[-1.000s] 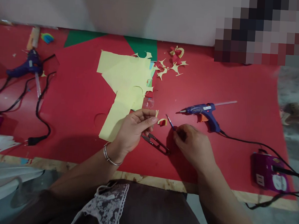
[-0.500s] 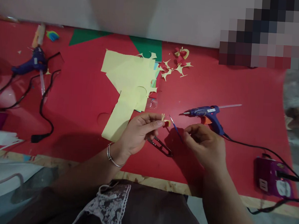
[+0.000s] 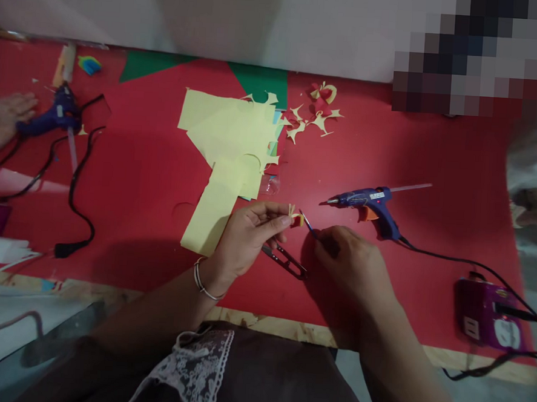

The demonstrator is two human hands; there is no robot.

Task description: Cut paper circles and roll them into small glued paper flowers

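My left hand (image 3: 248, 236) pinches a small yellow paper strip (image 3: 291, 210) between thumb and fingers, right against a small red-and-yellow paper piece (image 3: 297, 220). My right hand (image 3: 351, 263) grips a thin blue-handled tool (image 3: 307, 223) whose tip points up-left and touches that piece. Black thread snips (image 3: 287, 261) lie on the red table (image 3: 137, 181) just below and between both hands. A silver bangle circles my left wrist.
A blue glue gun (image 3: 368, 202) lies right of my hands, its cord running to a purple power strip (image 3: 489, 314). Yellow paper sheets (image 3: 229, 144) and cut scraps (image 3: 314, 110) lie behind. At far left another person's hand (image 3: 3, 121) rests by a second glue gun (image 3: 50, 118).
My right hand dropped back toward the table and brought the tool's tip onto the paper piece. Another person's hand has appeared at the far left by the second glue gun.
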